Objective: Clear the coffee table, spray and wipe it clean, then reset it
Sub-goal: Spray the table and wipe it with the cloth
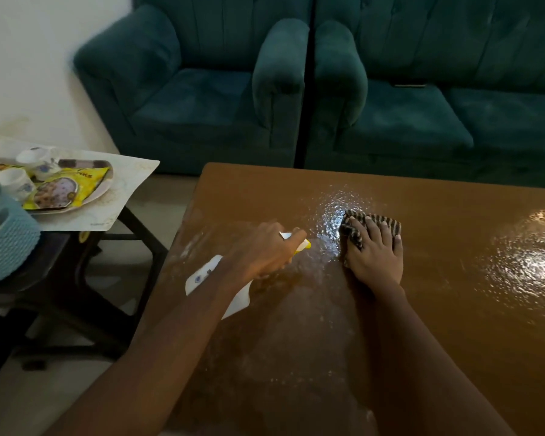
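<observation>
Brown glossy wood makes up the coffee table (pixel 453 309), seen in the head view filling the lower right of the scene. Its surface is wet: spray droplets (pixel 343 199) glisten just beyond the hands, and a second wet patch (pixel 532 269) shines toward the right edge.

Left hand (pixel 261 250): clenched around the neck of a white spray bottle (pixel 202 278), index finger extended along the yellow nozzle (pixel 302 245). The bottle is tilted low over the table's left portion, nozzle directed toward the wet area. Whether its base touches the surface cannot be told.

Right hand (pixel 375 253): spread flat, palm down, pressing a dark striped cloth (pixel 372 223) against the tabletop. The cloth lies at the near edge of the droplets, partly under the fingers.

To the left, well apart from the coffee table, a dark side table (pixel 85 278) carries a pale mat (pixel 129 177). On the mat sits a tray (pixel 101 187) holding two white cups (pixel 13 180) and a yellow snack packet (pixel 60 190). A light blue woven basket (pixel 4 243) stands at the near left, overlapping the mat.

Behind the coffee table: a teal armchair (pixel 195 89) and a teal sofa (pixel 438 105), side by side. A small flat object (pixel 409 85) rests on the sofa seat; too indistinct to identify
</observation>
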Available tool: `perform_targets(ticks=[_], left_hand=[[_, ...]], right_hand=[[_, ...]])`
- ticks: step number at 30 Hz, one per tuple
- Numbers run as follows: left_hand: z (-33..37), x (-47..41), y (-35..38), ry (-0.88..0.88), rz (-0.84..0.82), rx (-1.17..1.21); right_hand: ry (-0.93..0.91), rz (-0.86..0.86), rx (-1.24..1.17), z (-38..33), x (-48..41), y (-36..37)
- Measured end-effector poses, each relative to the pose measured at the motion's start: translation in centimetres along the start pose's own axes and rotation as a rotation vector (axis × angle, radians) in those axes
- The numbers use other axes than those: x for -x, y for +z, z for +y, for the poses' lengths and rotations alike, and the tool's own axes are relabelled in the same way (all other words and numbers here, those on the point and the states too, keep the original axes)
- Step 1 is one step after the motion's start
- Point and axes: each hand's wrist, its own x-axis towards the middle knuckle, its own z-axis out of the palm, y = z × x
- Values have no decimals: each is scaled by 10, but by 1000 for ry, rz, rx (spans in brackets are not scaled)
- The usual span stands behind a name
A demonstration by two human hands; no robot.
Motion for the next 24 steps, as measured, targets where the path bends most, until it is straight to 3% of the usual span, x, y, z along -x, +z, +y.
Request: perform_targets(ticks=[5,11,18,21,24], left_hand=[[-15,4,-26,-2,152,91],[-55,-1,-61,15,349,319],[-72,9,-73,54,401,573],[-75,10,-76,63,403,631],[-80,11,-78,59,429,671]], right_hand=[[5,-1,11,-4,1,1],[143,-19,37,-39,8,7],[-177,-63,63,-141,46,35],[-306,-68,105,-134,84,38],[-276,-40,116,-95,96,33]])
